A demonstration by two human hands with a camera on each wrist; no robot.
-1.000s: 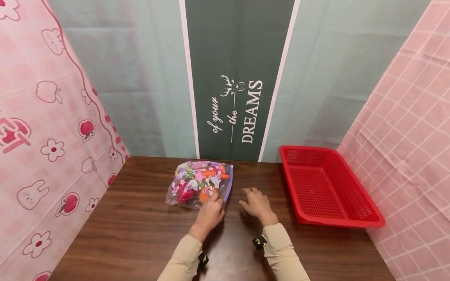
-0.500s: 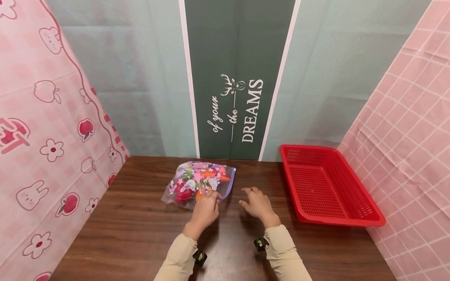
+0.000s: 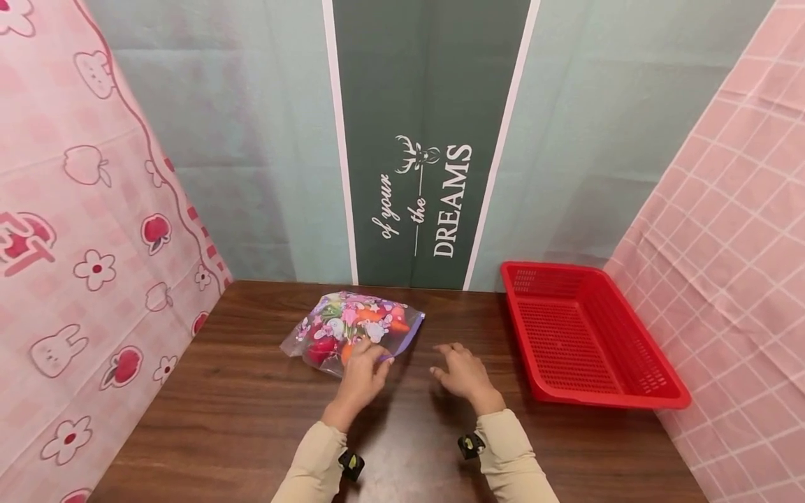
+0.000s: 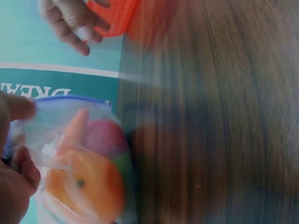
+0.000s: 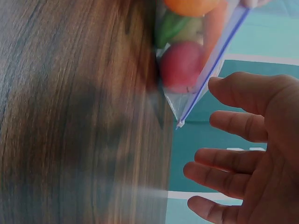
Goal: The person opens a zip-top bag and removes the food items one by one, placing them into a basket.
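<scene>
A clear zip bag [image 3: 391, 342] with a purple zip strip and printed cartoon figures lies near the back of the table. Inside it show an orange [image 4: 100, 184], a carrot [image 4: 77, 128], a red round piece [image 5: 181, 67] and some green. My left hand [image 3: 360, 374] pinches the bag's near corner at the zip end. To the right of the bag, my right hand [image 3: 465, 374] hovers over the table with fingers spread, holding nothing. In the right wrist view its thumb overlaps the green backdrop beside the zip strip.
A red perforated basket [image 3: 518, 328] stands at the right of the brown wooden table [image 3: 220, 419], with bare mesh floor showing. Fabric backdrops [image 3: 428, 84] rise behind the table and along both sides.
My left hand has moved left and slightly toward me, pulling the bag's near zip corner along. The bag has turned, its left corner shifting left. My right hand has hardly moved.
</scene>
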